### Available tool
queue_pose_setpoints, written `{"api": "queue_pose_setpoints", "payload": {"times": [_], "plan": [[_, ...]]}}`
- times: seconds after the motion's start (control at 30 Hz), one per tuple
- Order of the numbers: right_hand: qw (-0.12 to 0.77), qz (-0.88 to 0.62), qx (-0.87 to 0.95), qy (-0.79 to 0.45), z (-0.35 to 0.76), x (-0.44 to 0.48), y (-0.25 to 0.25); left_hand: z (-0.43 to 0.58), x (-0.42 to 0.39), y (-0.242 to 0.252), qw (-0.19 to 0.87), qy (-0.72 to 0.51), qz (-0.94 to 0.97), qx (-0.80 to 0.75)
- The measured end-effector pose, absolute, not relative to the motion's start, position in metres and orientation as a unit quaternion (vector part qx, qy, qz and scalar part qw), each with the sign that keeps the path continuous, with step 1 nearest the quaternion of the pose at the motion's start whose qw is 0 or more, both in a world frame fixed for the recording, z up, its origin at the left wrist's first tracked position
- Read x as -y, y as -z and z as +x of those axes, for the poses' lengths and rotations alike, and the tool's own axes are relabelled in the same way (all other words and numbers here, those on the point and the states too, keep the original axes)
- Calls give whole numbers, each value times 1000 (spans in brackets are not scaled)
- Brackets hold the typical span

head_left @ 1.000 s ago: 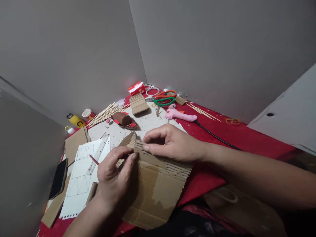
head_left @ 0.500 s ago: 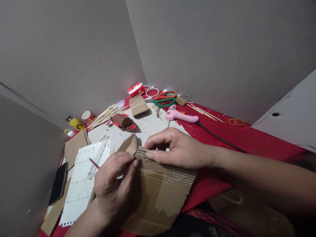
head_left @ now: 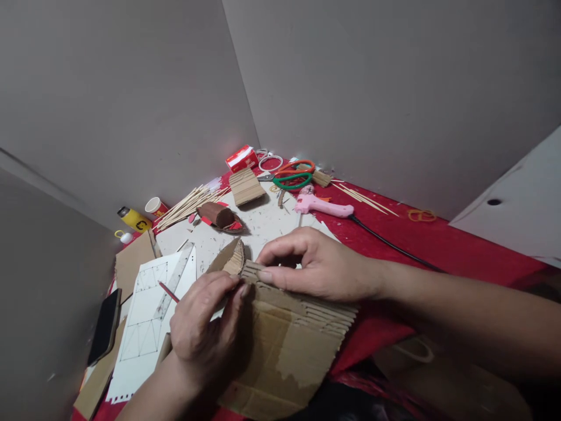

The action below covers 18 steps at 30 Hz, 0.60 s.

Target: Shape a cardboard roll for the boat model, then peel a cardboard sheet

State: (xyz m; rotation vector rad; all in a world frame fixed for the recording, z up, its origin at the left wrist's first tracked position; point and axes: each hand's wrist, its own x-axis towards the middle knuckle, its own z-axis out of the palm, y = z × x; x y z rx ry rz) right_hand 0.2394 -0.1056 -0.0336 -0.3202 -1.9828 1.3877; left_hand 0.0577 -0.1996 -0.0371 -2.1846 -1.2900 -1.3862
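A brown cardboard sheet (head_left: 276,351), its surface layer torn in patches and ridges bared along its far edge, slants on the near side of the pink glue gun (head_left: 326,206); a curved, ridged cardboard piece (head_left: 236,258) adjoins it.

Bare left hand (head_left: 204,318) and bare right hand (head_left: 309,263) nearly meet over the red worktop (head_left: 468,254), inside its near edge: left thumb and finger pinched, right fingers curled, left forearm (head_left: 160,387) and right forearm (head_left: 456,304) angled inward.
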Motion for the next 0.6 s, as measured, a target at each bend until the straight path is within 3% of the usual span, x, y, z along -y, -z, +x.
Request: {"api": "queue_pose_setpoints", "payload": {"times": [0.2, 0.47, 0.6], "plan": [[333, -133, 764, -536, 238, 105, 34, 56, 200, 39, 138, 451, -765, 438], [319, -128, 769, -539, 237, 106, 37, 57, 199, 31, 6, 448, -773, 449], [313, -134, 768, -542, 235, 106, 37, 55, 196, 25, 17, 416, -793, 444]]}}
